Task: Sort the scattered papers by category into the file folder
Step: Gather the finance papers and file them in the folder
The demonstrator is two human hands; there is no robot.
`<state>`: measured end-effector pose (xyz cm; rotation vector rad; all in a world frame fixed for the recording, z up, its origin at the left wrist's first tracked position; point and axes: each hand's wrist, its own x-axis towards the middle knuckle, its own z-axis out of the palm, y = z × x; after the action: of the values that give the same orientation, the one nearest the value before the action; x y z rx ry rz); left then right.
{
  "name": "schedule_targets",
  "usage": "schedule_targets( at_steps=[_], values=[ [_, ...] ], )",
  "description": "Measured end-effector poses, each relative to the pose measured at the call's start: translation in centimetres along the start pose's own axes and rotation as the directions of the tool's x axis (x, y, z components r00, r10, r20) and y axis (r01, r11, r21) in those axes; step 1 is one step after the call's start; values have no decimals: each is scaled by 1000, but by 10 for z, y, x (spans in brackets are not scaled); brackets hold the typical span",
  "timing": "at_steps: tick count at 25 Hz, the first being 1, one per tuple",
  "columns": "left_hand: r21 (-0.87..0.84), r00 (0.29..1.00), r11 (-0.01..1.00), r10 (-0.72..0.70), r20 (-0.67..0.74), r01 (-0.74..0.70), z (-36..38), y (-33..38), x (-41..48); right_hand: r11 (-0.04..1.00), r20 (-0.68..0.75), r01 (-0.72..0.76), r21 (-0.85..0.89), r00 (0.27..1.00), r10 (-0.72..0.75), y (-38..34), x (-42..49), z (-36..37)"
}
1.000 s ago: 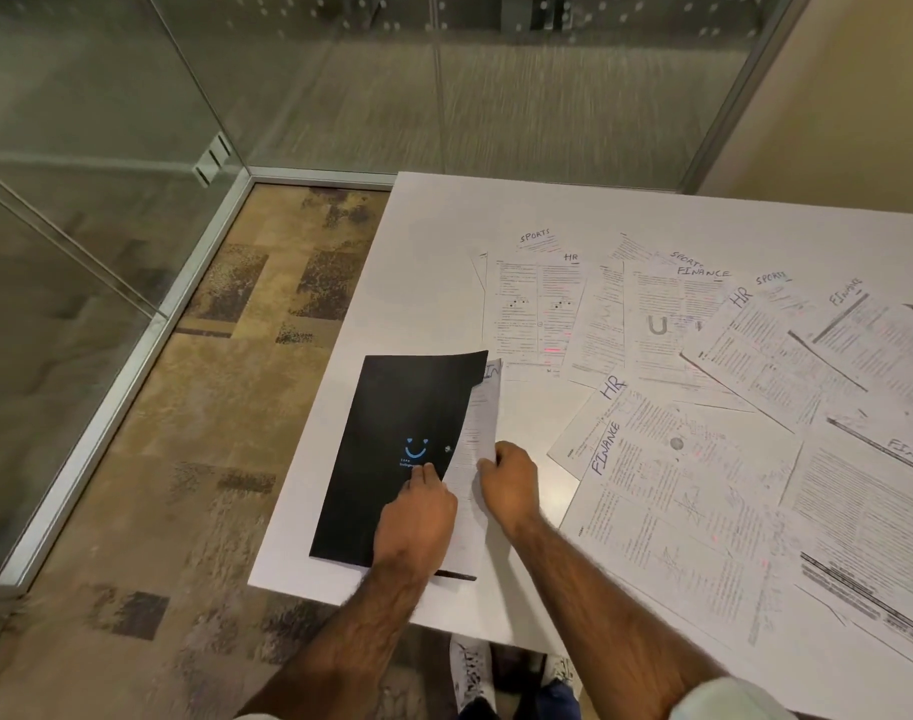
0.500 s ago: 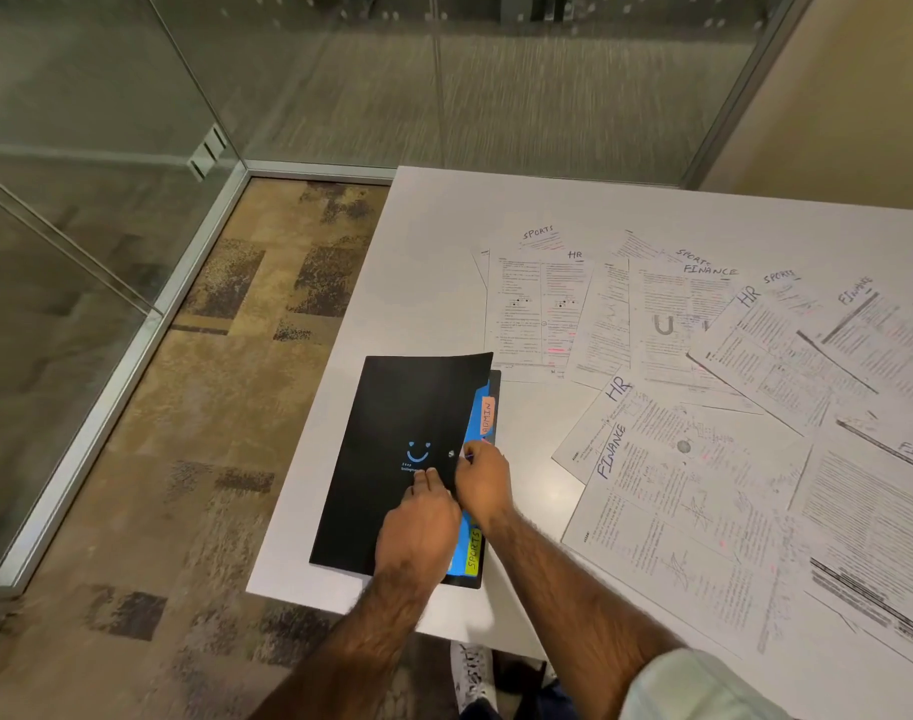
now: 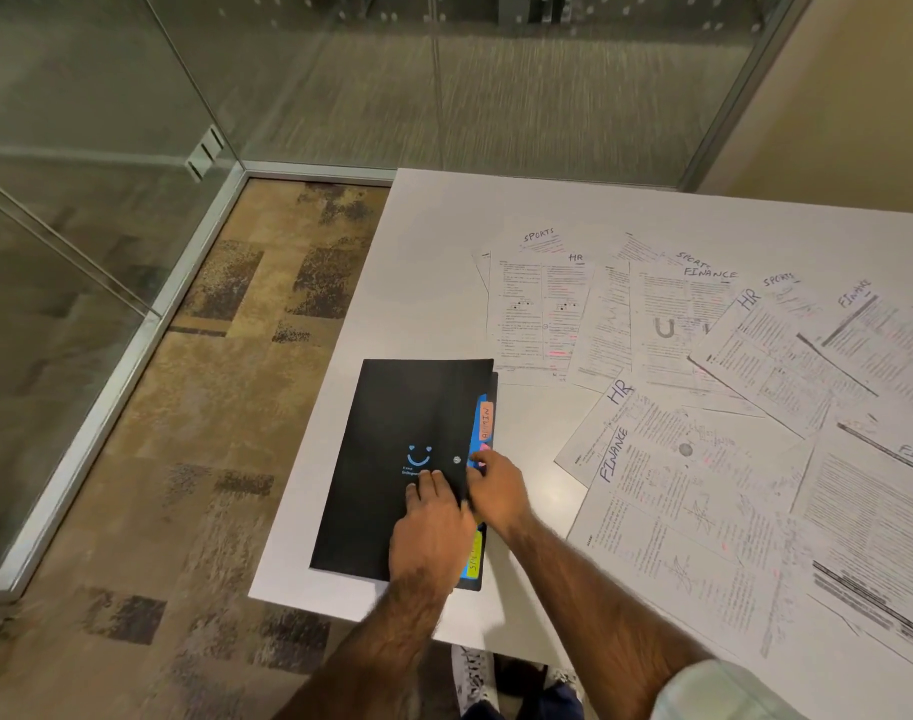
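Black flat plastic file folder (image 3: 402,459) lies closed at lower centre of frame, on the white table (image 3: 433,241) near its lower-left corner. Left hand (image 3: 433,522) rests flat on the cover, fingers straight and pressing. Right hand (image 3: 498,493) sits at the folder's right edge among the coloured index tabs (image 3: 487,420); pinching or merely touching cannot be told. Scattered white hand-labelled papers (image 3: 703,407) spread across the right, apart from the folder. Assessment: folder light, thin, flexible, probably slick; lift the cover at its free right edge. Sheets limp; take by a corner.
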<state>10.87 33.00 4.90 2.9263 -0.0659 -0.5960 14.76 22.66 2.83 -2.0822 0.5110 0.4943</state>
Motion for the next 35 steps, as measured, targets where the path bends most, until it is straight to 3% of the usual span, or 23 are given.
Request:
schedule_targets(
  at_steps=[4, 8, 12, 17, 28, 35],
  values=[
    [-6, 1000, 1000, -9, -26, 9, 6, 8, 1, 991, 13, 59, -119, 998, -57, 19, -10, -19],
    [64, 989, 989, 140, -53, -136, 14, 11, 11, 970, -65, 116, -212, 989, -132, 33, -29, -48],
    [92, 955, 958, 281, -92, -273, 8, 28, 20, 941, -188, 55, -333, 974, -123, 47, -48, -92],
    [96, 927, 941, 337, -166, -325, -9, 63, 29, 844, -296, -95, -528, 952, -79, 67, -60, -152],
    [74, 832, 859, 510, -216, -507, -26, 191, 29, 851, -512, -243, -465, 858, -35, 117, -90, -274],
    [79, 784, 792, 611, -109, -605, 7, 318, 18, 896, -548, -254, -365, 836, 14, 203, -84, -359]
  ],
)
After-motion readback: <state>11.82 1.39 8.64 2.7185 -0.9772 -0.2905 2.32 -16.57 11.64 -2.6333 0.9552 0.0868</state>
